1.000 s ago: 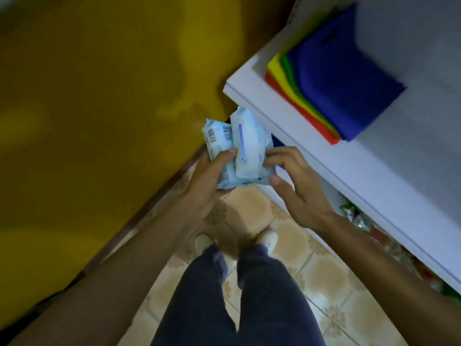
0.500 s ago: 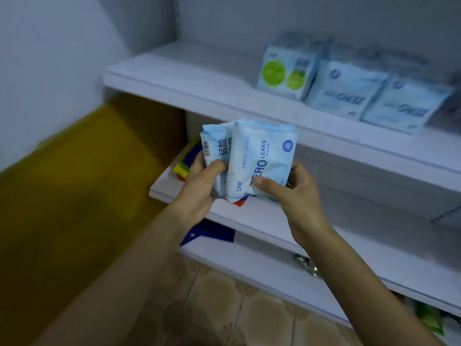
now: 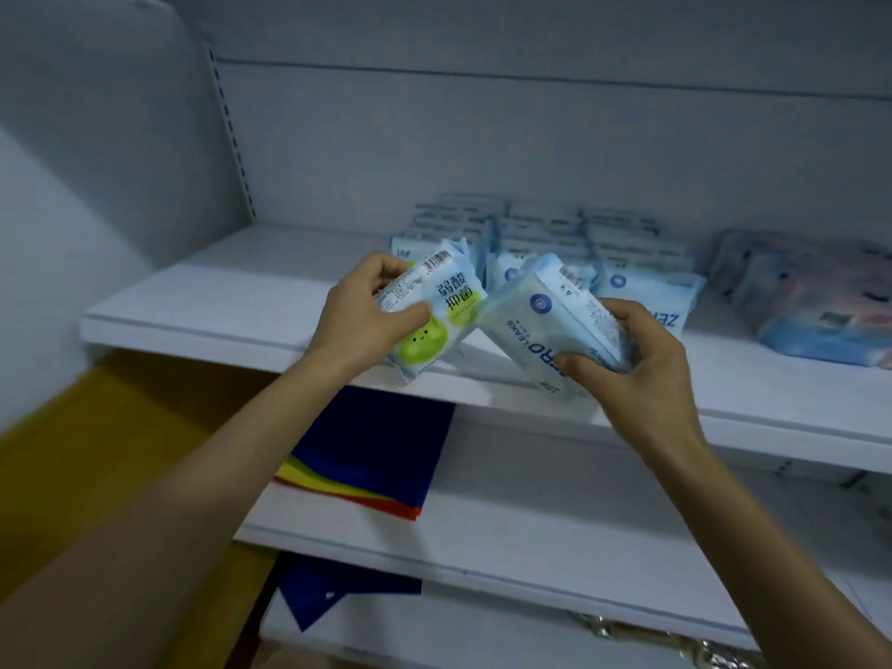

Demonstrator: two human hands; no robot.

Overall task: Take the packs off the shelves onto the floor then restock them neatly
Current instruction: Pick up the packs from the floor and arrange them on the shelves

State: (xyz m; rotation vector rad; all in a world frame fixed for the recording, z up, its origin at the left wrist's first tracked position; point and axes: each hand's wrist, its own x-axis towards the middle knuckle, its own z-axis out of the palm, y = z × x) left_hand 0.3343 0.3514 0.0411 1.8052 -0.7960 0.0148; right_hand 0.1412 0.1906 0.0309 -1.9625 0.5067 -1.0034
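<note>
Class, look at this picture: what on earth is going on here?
A person is stocking a white shelf. Their left grip holds a green-marked pack; their right grip holds a blue ZERO LEAKS pack. Both packs are tilted over the shelf's front edge, in front of rows of similar packs standing there. Folded coloured cloths lie on the shelf below.

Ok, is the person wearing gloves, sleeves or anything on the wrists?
No. The left hand and the right hand are bare, with no gloves and no rings on the fingers that show. The left forearm and the right forearm are uncovered to the frame edge. There is no sleeve cuff, watch, bracelet or strap at either wrist.
</note>
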